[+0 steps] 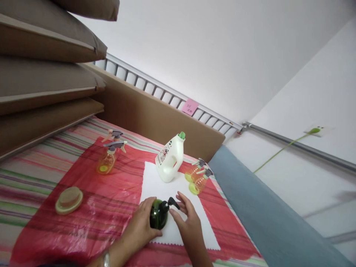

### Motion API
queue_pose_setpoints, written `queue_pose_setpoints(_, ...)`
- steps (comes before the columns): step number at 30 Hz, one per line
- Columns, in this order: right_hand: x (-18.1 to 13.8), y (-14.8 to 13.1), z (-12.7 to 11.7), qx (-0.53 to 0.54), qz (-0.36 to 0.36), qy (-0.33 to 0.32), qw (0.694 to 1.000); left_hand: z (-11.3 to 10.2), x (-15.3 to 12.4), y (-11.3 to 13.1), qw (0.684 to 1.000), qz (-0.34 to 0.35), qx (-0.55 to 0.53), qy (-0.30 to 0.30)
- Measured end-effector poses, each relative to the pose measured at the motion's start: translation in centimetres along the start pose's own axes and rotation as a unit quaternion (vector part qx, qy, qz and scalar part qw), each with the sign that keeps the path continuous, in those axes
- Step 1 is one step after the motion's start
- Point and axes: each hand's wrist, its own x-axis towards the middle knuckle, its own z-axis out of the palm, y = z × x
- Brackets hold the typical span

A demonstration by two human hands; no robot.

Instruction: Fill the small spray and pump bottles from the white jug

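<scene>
My left hand (144, 218) is wrapped around a dark green pump bottle (158, 216), which stands on a white cloth (182, 237) with a scalloped edge. A black pump head (172, 203) tops the bottle, its spout pointing right. Close to that spout is my right hand (189, 218), thumb and fingers apart; whether a fingertip touches the spout I cannot tell. Beyond my hands, a white jug (170, 157) with a handle and green neck stands on the cloth's far part.
Clear spray bottles with yellow liquid stand left (107, 161) and right (198, 185). A pale round lid (69, 200) lies on red sheeting (97, 218) over striped fabric. Stacked brown cushions (47, 79) rise at left; a brown board (155, 115) and radiator (150, 88) stand behind.
</scene>
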Motion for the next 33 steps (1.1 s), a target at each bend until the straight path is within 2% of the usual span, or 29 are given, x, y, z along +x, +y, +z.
queue_pose_setpoints(2, -0.2, -0.9, -1.1, -0.071, -0.049, 0.017, 0.996, 0.0, -0.1, 0.4, 1.000, 0.016, 0.012, 0.002)
queue_pose_setpoints(4, -0.2, -1.9, -1.8, -0.126, -0.065, 0.023, 0.990, 0.2, -0.2, 0.8, 0.999, 0.033, 0.028, 0.013)
queue_pose_setpoints(8, 0.1, -3.6, -2.7, -0.183, -0.010, 0.006, 0.983, 0.5, -0.2, 1.5, 0.996, 0.055, 0.056, 0.049)
queue_pose_setpoints(13, 0.9, -4.6, -3.7, -0.212, 0.063, -0.013, 0.975, 0.6, 0.2, 2.3, 0.989, 0.047, 0.088, 0.105)
queue_pose_setpoints(18, 1.3, -5.3, -2.3, -0.103, 0.100, -0.105, 0.984, 0.4, 0.5, 2.8, 0.981, 0.049, 0.129, 0.134)
queue_pose_setpoints(20, 1.6, -5.5, -1.2, -0.083, 0.099, -0.106, 0.986, 0.4, 0.5, 3.0, 0.979, 0.052, 0.143, 0.139)
queue_pose_setpoints(24, 2.7, -5.5, 0.0, -0.123, 0.094, -0.085, 0.984, 0.3, 0.4, 3.2, 0.974, 0.046, 0.173, 0.139)
queue_pose_setpoints(33, 3.0, -4.7, 0.6, -0.236, 0.060, -0.079, 0.967, 1.2, 0.0, 2.6, 0.973, 0.032, 0.188, 0.127)
